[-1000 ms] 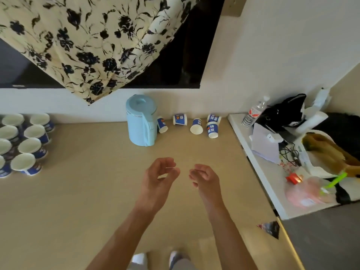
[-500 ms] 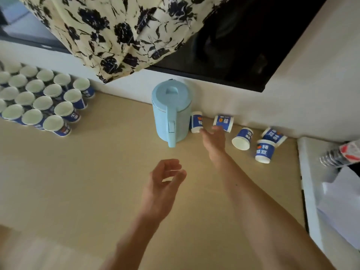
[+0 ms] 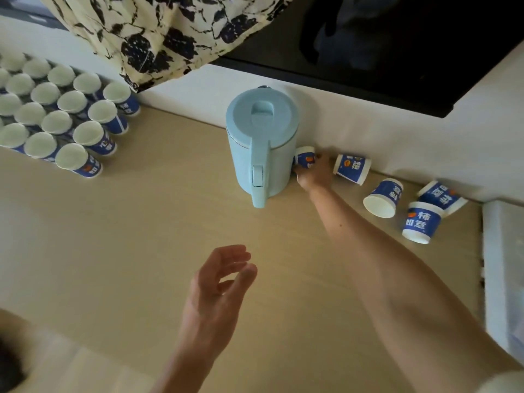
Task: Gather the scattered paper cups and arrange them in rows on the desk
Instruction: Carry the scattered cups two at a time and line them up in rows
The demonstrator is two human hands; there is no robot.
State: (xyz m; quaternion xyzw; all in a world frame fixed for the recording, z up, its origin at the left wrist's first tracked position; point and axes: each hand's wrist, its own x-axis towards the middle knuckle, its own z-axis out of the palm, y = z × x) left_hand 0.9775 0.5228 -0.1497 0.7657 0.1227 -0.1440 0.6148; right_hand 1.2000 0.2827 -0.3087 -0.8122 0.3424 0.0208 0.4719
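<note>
Five loose cups sit right of the kettle (image 3: 262,146), and the right hand's fingers (image 3: 319,159) curl round the first cup (image 3: 304,160), the one pressed against the kettle's side. It looks tipped over, long axis running towards the wall, though blur hides the detail. The right hand (image 3: 314,175) is plainly the nearer one. The left hand (image 3: 218,285) hovers in front of the kettle, loosely curled, holding nothing. The other four cups (image 3: 382,198) lie farther right. The finished rows (image 3: 71,117) stand well left of the kettle on the bench (image 3: 141,222), so this cup probably has to swing round the kettle's front.
</note>
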